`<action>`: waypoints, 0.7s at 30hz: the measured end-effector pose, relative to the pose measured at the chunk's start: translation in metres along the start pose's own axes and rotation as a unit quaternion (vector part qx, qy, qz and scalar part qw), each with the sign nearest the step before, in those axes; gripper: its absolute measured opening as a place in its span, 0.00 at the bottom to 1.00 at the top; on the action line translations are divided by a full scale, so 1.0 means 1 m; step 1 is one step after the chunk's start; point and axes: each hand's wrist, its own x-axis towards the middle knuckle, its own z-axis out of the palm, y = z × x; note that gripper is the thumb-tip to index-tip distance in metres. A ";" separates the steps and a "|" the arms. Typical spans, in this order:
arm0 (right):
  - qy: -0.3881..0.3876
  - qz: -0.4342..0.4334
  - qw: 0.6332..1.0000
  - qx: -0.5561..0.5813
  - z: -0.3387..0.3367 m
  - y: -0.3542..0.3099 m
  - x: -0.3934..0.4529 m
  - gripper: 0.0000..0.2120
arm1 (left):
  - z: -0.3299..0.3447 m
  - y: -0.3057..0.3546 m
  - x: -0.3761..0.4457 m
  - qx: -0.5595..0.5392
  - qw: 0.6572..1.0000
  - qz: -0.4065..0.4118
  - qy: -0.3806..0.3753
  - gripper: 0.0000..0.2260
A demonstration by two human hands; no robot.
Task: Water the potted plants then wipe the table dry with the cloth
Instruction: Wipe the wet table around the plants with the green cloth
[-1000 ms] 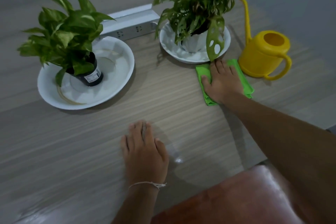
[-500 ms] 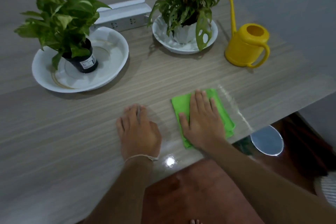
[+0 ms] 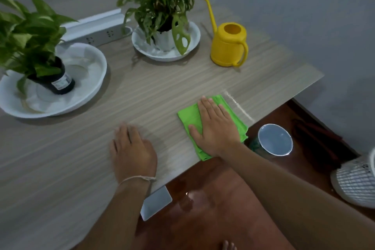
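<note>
From my seat the right hand [image 3: 216, 128] lies flat, fingers spread, pressing the folded green cloth [image 3: 211, 126] at the worktop [image 3: 142, 95] edge, about 4 o'clock from the left hand [image 3: 133, 148], also flat; it looks soft, light, best pinched at a corner.

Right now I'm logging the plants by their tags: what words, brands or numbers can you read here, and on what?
Nothing legible.
White label on the black plant pot: dark print, too small and blurred to read.
Power strip: socket holes only, no readable marking.
Yellow watering can, green cloth: no text seen.
</note>
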 end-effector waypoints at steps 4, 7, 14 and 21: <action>0.000 0.021 1.000 -0.006 -0.009 0.047 0.018 0.42 | 0.004 0.047 -0.007 -0.056 0.996 0.049 -0.049 0.29; 0.006 0.045 0.999 -0.007 -0.017 0.084 0.027 0.43 | 0.013 0.092 0.002 -0.071 0.990 0.114 -0.046 0.29; 0.010 0.077 0.997 -0.010 -0.034 0.174 0.059 0.43 | 0.032 0.157 0.035 -0.023 0.988 0.148 -0.048 0.30; 0.008 0.108 0.994 -0.013 -0.048 0.252 0.096 0.44 | 0.046 0.172 0.034 -0.025 0.994 0.101 -0.043 0.30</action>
